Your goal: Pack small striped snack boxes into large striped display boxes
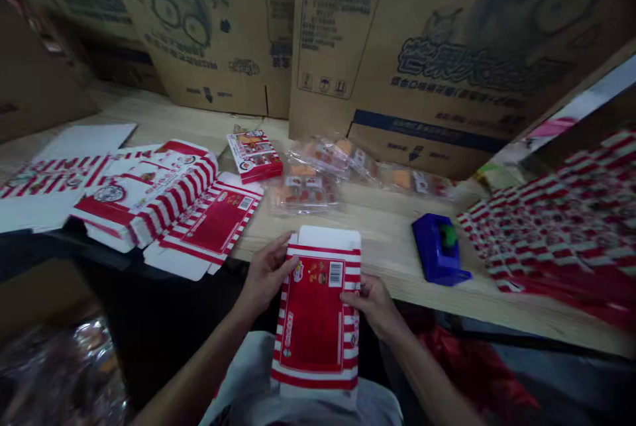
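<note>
Clock set on the held carton, 12 pointing away from the wearer.

Nearest, at 6: pale cloth (pixel 238 383) over the lap, soft-creased. Just above it, the printed carton (pixel 315 313), a thin rectangle of smooth paperboard, red panel, red-and-white striped borders, a plain white flap standing out at its 12 edge.
Left hand (pixel 265 273) at 10: pinching the carton's edge, thumb on the printed face, fingers largely hidden. Right hand (pixel 375 303) at 3: also gripping, thumb laid over the right border.

Between 8 and 9, low down: a heap of glossy, crinkled clear wrapping (pixel 94 353), blurred.

Pale wood-grained table (pixel 382 234) beyond the hands. Between 10 and 11, one flattened carton (pixel 218 220), white flap at its near end; just past it, at 10, a thick stack of striped cartons (pixel 163 204), edges layered. At 2, an angular blue plastic tape dispenser (pixel 432 257), green inside; beyond it a sloping bank of striped cartons (pixel 561 227).

At 12, clear shiny packs (pixel 305 194) with small coloured pieces inside. At 11, a squared-up small box (pixel 254 158).

Farthest, 11 to 1: big brown corrugated cases (pixel 447 48), flat-walled, dark-printed.
</note>
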A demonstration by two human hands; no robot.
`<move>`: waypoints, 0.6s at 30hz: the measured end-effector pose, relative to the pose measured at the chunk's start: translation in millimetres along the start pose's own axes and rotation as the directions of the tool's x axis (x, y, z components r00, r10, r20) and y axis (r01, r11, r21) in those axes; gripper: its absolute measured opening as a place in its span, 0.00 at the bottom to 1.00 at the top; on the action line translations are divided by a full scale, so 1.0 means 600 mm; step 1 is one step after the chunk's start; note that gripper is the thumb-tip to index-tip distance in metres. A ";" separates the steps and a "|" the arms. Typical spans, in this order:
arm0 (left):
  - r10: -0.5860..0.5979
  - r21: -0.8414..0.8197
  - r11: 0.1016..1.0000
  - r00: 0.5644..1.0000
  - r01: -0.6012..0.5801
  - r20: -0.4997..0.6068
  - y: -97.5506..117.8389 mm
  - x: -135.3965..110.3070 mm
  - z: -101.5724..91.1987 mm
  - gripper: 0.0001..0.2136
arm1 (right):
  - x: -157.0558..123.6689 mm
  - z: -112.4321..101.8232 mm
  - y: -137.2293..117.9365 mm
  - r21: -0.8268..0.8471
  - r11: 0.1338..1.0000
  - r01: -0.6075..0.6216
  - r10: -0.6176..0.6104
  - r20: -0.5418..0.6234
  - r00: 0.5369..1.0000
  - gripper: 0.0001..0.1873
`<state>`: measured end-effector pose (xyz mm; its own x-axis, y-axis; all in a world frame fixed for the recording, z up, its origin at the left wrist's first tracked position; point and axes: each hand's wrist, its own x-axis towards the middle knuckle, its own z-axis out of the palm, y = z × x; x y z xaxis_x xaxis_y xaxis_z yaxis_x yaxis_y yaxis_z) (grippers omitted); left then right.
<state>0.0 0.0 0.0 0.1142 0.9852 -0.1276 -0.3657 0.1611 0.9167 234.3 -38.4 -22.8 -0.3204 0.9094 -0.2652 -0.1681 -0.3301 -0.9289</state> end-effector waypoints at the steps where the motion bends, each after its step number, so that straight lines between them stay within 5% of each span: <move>1: 0.005 -0.005 1.000 1.000 -0.005 0.005 -0.003 -0.001 0.000 0.29 | -0.003 0.001 -0.001 -0.003 0.997 0.071 -0.071 -0.074 0.995 0.22; 6: -0.045 -0.016 0.999 0.998 0.046 0.041 -0.004 -0.006 0.003 0.24 | -0.005 -0.004 -0.013 -0.206 0.944 0.257 -0.315 -0.337 0.887 0.31; 12: -0.112 0.105 0.989 0.992 0.105 0.060 0.000 -0.008 0.009 0.13 | 0.004 -0.027 -0.024 -0.502 0.806 0.314 -0.494 -0.277 0.824 0.10; 15: -0.101 0.221 0.971 0.993 0.086 0.057 -0.006 -0.002 0.013 0.12 | 0.006 -0.034 -0.023 -0.508 0.790 0.343 -0.512 -0.240 0.825 0.08; 18: -0.114 0.220 0.970 0.993 0.108 0.014 -0.010 0.007 0.020 0.11 | 0.010 -0.038 -0.021 -0.376 0.872 0.313 -0.428 -0.278 0.860 0.11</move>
<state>13.9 2.5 -1.4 0.1678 0.9596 -0.2256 -0.1394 0.2497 0.9582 255.9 -23.1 -18.7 0.0552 0.9937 0.0979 0.1032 0.0918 -0.9904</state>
